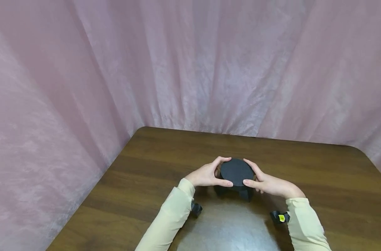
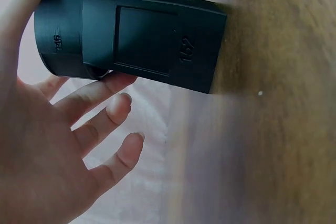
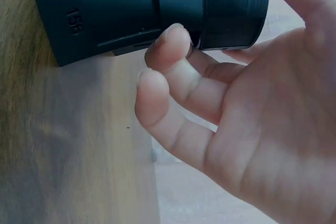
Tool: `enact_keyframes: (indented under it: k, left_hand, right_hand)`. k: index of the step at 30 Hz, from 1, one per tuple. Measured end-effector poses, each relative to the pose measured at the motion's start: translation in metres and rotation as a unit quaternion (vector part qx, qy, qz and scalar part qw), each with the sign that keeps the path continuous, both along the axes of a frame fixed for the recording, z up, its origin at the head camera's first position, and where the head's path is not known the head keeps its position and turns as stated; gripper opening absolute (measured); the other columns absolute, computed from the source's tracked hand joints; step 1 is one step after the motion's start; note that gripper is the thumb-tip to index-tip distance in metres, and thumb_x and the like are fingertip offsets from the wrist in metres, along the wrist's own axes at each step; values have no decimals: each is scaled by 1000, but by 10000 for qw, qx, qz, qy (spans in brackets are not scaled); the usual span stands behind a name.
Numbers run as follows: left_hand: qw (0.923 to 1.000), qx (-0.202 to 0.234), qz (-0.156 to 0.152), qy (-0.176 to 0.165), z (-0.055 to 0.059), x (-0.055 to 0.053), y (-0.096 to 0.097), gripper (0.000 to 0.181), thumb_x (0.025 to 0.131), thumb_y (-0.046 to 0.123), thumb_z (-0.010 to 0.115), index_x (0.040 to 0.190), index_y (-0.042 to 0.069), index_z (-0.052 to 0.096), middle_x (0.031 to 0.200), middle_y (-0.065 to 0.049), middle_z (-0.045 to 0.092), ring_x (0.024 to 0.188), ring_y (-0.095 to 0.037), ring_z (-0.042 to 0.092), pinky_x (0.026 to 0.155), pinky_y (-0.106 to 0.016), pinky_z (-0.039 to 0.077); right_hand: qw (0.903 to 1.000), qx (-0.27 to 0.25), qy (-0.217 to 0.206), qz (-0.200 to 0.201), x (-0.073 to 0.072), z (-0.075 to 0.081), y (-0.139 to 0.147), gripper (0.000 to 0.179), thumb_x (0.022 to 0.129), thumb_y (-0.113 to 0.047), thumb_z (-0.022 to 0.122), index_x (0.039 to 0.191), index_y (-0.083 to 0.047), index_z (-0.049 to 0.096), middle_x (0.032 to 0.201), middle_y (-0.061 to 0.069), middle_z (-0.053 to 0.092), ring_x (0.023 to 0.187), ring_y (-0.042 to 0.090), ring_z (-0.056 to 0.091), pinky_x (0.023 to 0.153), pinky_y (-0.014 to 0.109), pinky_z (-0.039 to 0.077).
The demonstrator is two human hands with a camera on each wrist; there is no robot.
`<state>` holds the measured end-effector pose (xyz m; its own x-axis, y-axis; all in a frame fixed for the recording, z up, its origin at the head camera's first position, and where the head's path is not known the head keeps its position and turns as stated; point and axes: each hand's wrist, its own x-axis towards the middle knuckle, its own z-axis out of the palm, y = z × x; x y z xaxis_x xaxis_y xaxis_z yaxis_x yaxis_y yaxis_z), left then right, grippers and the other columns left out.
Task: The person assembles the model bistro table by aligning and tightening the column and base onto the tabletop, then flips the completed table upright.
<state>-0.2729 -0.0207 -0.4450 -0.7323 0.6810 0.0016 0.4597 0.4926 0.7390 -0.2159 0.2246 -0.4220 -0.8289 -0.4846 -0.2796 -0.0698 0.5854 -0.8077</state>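
Observation:
A black stand with a round flat top and blocky legs is upright over the wooden table, between both hands. My left hand grips its left side, thumb at the near rim and index finger at the far rim. Gripping the right side in the same way is my right hand. Raised numbers mark the stand; "146" and "152" are legible in the left wrist view. The right wrist view shows a leg with another raised number. Whether the leg ends touch the table cannot be told.
The brown wooden table has rounded far corners. Pink curtains hang behind it and along its left side. Dark wrist devices are strapped under both pale sleeves. Light glares off the table's near part.

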Motion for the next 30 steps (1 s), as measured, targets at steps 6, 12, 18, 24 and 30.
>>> enact_keyframes:
  k: [6,12,18,24,30]
  left_hand:
    - [9999,34,39,-89,-7,3,-2,80,69,49,70,133,45,22,89,2,53,65,-11,48,57,-23,41]
    - [9995,194,22,-264,-5,3,-10,80,71,45,71,134,45,21,93,0,55,72,-12,54,65,-23,44]
    - [9985,335,39,-437,6,8,-19,79,73,38,71,136,38,23,93,0,53,71,-12,53,66,-23,43]
    - [9988,289,78,-400,-2,3,-20,79,72,40,72,132,46,20,90,-2,51,70,-12,49,64,-23,42]
    - [9973,462,-154,-550,-6,3,-16,79,75,37,70,135,42,18,104,-2,50,81,-10,57,75,-22,44]
  right_hand:
    - [9999,-11,21,102,1,-5,0,74,91,-37,48,140,-33,-7,90,12,42,67,23,46,60,37,42]
    - [9993,-225,34,287,-4,-5,-6,72,91,-33,49,139,-35,-4,76,5,40,60,17,41,58,34,41]
    - [9992,-254,92,278,-9,-4,-13,70,91,-34,50,138,-38,-1,82,7,38,60,17,41,59,35,41]
    - [9992,-248,116,276,-9,-4,-14,69,91,-35,49,138,-38,-2,87,9,38,61,18,42,59,36,42]
    - [9997,-152,105,154,-6,-4,-12,70,90,-36,50,138,-37,0,89,13,41,65,22,45,59,36,43]
